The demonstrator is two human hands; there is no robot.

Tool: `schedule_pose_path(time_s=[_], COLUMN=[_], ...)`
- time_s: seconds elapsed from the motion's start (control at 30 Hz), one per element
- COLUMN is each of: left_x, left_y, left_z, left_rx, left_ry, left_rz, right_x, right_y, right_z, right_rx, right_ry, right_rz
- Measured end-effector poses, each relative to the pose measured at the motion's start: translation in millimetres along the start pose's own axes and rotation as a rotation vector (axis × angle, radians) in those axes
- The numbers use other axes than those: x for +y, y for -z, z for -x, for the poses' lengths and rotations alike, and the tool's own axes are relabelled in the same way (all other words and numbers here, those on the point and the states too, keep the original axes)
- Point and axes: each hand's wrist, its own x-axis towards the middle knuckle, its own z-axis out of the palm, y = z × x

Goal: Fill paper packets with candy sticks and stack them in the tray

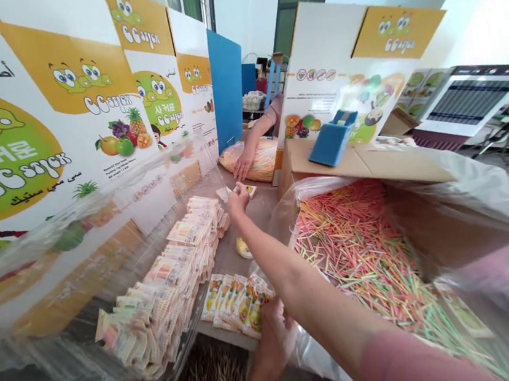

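Note:
My right hand [239, 201] reaches across the tabletop, its fingers pinched on a small candy packet [251, 190]. Another pale packet [223, 193] lies just left of it. Nearer to me, my left hand [274, 330] is curled around the right end of a short row of printed candy packets [236, 304], which overlap on the table's front edge. Its fingertips are partly hidden. Left of both hands, a long stack of filled candy packets [168, 281] lies beside clear plastic. A small yellow-and-white item [243, 247] sits between the hands, partly covered by my right forearm.
At right, a plastic-lined carton holds loose coloured candy sticks [358, 246]; a blue holder [334, 138] stands on its flap. Printed cartons [95, 68] wall the left. Across the table, another person's hand [244, 164] rests on a bag of sticks [262, 160]. Brown sticks [212, 378] lie below the edge.

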Motion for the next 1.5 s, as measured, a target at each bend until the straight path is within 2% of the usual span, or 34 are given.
schedule_pose_path(time_s=[0.07,0.13,0.2,0.3,0.37,0.4,0.47,0.53,0.63,0.77,0.87,0.93,1.0,1.07,1.1,1.2,1.3,1.4,1.47,1.5], left_x=[5,8,9,11,17,21,29,37,42,41,39,37,33,27,23,16,19,32,46,53], left_y=[3.0,4.9,5.2,5.5,8.2,10.4,15.1,17.5,12.6,-1.5,-3.1,5.1,21.7,44.3,56.1,83.5,90.4,73.1,49.4,35.3], left_z=[-1,-3,-5,-9,-11,-12,-11,-8,-2,13,26,35,40,38,35,19,12,11,6,2], left_rx=[0.01,0.015,0.024,0.022,0.04,0.06,0.104,0.13,0.14,0.118,0.101,0.09,0.095,0.143,0.184,0.202,0.221,0.267,0.183,0.093], left_ry=[-0.025,-0.035,-0.025,0.043,0.089,0.102,0.108,0.098,0.057,0.009,0.007,0.022,0.04,0.046,0.036,-0.046,-0.151,-0.29,-0.405,-0.453], left_rz=[-0.019,-0.018,0.04,0.295,0.503,0.583,0.66,0.649,0.516,0.327,0.274,0.223,0.114,-0.095,-0.274,-0.812,-1.092,-1.083,-0.998,-0.96], right_x=[-26,-54,-80,-102,-101,-95,-78,-57,-33,-17,-7,0,6,10,12,14,8,-6,-19,-24], right_y=[6,26,65,153,216,245,290,318,334,336,335,334,332,332,334,350,381,407,411,407], right_z=[11,29,56,101,122,129,136,140,147,156,163,169,174,173,170,149,118,78,49,34], right_rx=[0.005,-0.053,-0.216,-0.544,-0.76,-0.785,-0.721,-0.693,-0.773,-0.782,-0.76,-0.78,-0.829,-0.851,-0.84,-0.79,-0.724,-0.639,-0.587,-0.579], right_ry=[0.104,0.205,0.288,0.434,0.511,0.513,0.41,0.222,0.05,0.006,-0.053,-0.054,-0.018,0.064,0.121,0.304,0.469,0.567,0.575,0.567], right_rz=[-0.102,-0.235,-0.321,-0.207,0.014,0.086,0.159,0.142,0.131,0.096,0.027,0.04,0.086,0.17,0.224,0.437,0.637,0.808,0.972,1.079])
